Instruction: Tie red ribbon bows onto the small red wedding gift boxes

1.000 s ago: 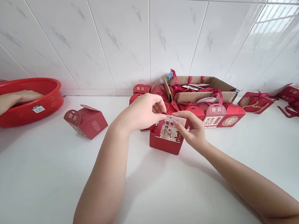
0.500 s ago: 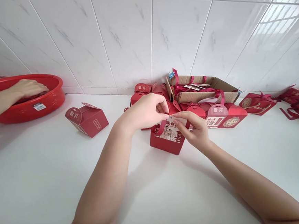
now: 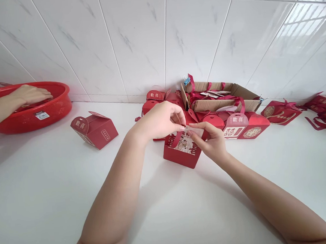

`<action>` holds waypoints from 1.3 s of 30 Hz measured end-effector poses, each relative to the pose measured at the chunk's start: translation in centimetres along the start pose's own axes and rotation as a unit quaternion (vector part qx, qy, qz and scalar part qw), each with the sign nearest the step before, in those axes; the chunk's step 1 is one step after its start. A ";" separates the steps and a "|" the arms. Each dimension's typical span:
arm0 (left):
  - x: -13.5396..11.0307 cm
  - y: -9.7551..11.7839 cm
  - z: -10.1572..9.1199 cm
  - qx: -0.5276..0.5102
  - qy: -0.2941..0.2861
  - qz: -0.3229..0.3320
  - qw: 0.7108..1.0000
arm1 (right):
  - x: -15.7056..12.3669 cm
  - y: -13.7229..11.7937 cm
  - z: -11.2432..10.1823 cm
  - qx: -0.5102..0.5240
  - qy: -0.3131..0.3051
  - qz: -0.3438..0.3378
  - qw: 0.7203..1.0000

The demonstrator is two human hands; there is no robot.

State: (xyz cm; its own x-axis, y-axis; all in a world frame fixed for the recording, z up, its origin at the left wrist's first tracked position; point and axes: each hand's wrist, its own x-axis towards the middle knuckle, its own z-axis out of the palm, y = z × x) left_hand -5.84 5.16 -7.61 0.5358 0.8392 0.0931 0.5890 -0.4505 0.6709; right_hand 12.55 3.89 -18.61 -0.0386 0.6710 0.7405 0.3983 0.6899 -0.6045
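A red gift box (image 3: 179, 157) with a printed couple on its front stands on the table between my hands. Over its top, my right hand (image 3: 212, 140) pinches a small pale tag (image 3: 195, 129) between thumb and fingers. My left hand (image 3: 168, 119) is closed at the tag's near corner, thumb and fingertips pinching a dark red ribbon (image 3: 177, 139). A length of that ribbon hangs down across the box front. The ribbon's end at my left fingertips is mostly hidden.
Behind stands a cardboard box (image 3: 226, 105) of ribbons and tags, with red gift boxes (image 3: 252, 130) around it. At left is an open-topped red box (image 3: 100, 130). Another person's hand (image 3: 31, 94) reaches into a red plastic basket (image 3: 63, 107). Ribboned boxes (image 3: 282, 112) stand right.
The tag has tilted to lie flatter between my fingers, and my right hand has shifted slightly left. My left hand stays almost in place. The other person's hand moved slightly in the basket.
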 end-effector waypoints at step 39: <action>0.8 0.2 0.3 0.134 0.069 0.019 0.988 | 0.0 -0.7 0.2 0.060 0.013 0.018 0.998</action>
State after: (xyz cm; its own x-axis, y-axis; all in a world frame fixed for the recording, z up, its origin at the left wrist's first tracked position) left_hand -5.15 5.62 -7.68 0.4836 0.8456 0.2261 0.7192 -0.5311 0.4481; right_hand 12.08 3.48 -18.29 -0.0016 0.6901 0.7237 0.2856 0.6939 -0.6611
